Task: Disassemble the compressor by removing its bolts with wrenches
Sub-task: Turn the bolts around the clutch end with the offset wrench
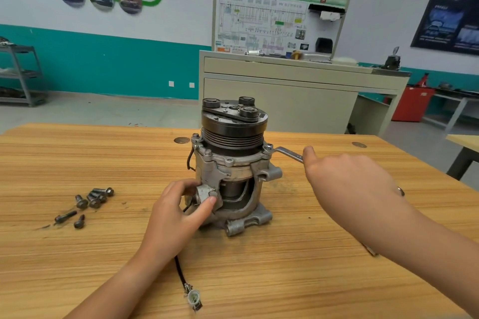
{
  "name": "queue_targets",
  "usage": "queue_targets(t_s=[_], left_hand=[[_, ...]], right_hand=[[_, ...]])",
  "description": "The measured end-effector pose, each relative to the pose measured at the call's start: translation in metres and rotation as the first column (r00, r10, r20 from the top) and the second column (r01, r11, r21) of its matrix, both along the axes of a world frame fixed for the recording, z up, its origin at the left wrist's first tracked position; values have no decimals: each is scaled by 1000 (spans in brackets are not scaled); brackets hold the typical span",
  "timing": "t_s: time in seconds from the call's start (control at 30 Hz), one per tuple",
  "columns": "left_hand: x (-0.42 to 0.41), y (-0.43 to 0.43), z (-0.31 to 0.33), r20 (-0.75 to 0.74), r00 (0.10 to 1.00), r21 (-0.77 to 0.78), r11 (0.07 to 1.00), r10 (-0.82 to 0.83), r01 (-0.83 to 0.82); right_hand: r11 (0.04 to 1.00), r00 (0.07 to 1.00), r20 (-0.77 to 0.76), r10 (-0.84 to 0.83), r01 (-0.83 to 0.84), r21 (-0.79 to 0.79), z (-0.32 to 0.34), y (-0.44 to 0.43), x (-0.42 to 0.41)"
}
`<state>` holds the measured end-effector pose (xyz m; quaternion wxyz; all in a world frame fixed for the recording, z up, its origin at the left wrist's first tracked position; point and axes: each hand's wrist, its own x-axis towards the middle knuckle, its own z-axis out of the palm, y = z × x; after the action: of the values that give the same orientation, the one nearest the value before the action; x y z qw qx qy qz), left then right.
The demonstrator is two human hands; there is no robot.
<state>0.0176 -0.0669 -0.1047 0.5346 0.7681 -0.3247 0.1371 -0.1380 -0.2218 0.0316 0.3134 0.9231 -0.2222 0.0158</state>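
Observation:
The compressor (233,163) stands upright on the wooden table (285,267), its black pulley on top and its grey aluminium body below. My left hand (178,212) grips a lug low on its left side. A silver wrench (289,153) sits on a bolt (267,149) at the upper right flange. My right hand (344,179) holds the wrench's outer end, thumb up along the handle; the rest of the handle is hidden under the hand. Several removed bolts (89,202) lie loose on the table to the left.
A black cable with a white connector (193,298) trails from the compressor toward the table's front edge. Behind the table stands a beige training bench (298,80) with a wiring board. A metal shelf (20,72) stands far left and a red box (412,103) far right.

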Motion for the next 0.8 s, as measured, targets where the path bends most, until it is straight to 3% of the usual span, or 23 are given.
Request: queue_targets(t_s=[0.23,0.43,0.57,0.63,0.7,0.8], left_hand=[[-1,1,2,-10,1000,-16,1000,-8,8],[2,2,2,24,1000,9,1000,-14,14],[2,4,2,32,999,25,999,-22,22],[2,4,2,35,999,21,999,-28,28],[2,4,2,36,999,21,999,-40,40],[4,3,2,32,998,24,998,-57,56]], right_hand=[[971,980,55,190,-179,-159,-4,-50,4],[944,933,165,321,-300,-139,-12,-97,58],[830,714,436,548,-529,-177,-26,-94,98],[833,725,467,506,-551,-46,-28,-88,106],[865,729,592,343,-491,103,-26,-88,100],[821,571,817,80,-502,270,-23,-83,64]])
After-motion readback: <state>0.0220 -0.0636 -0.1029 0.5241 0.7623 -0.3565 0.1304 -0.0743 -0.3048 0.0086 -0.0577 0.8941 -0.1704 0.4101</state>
